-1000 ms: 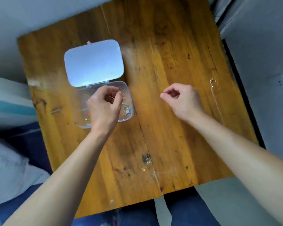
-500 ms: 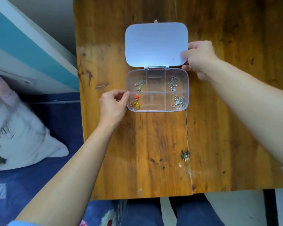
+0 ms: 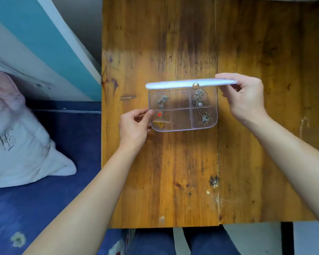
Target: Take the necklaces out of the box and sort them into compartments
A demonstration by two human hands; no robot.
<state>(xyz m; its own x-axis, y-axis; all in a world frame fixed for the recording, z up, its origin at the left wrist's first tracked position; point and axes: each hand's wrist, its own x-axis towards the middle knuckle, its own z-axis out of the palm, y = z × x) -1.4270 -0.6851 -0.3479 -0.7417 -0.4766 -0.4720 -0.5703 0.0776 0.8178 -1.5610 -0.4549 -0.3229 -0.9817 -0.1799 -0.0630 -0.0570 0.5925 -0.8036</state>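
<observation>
The box lies near the middle of the worktop, a little toward its left edge, long axis running left to right. Necklaces sit in four compartments: silver ones in the far left, far right and near right, a gold chain with a red pendant in the near left. The lid stands on edge over the far wall, seemingly mid-swing. The right hand pinches the lid's right end between thumb and fingers; the left hand, loosely curled, has fingertips against the box's left wall, apparently steadying it. The lid would fall toward the near edge, and the right hand governs it
</observation>
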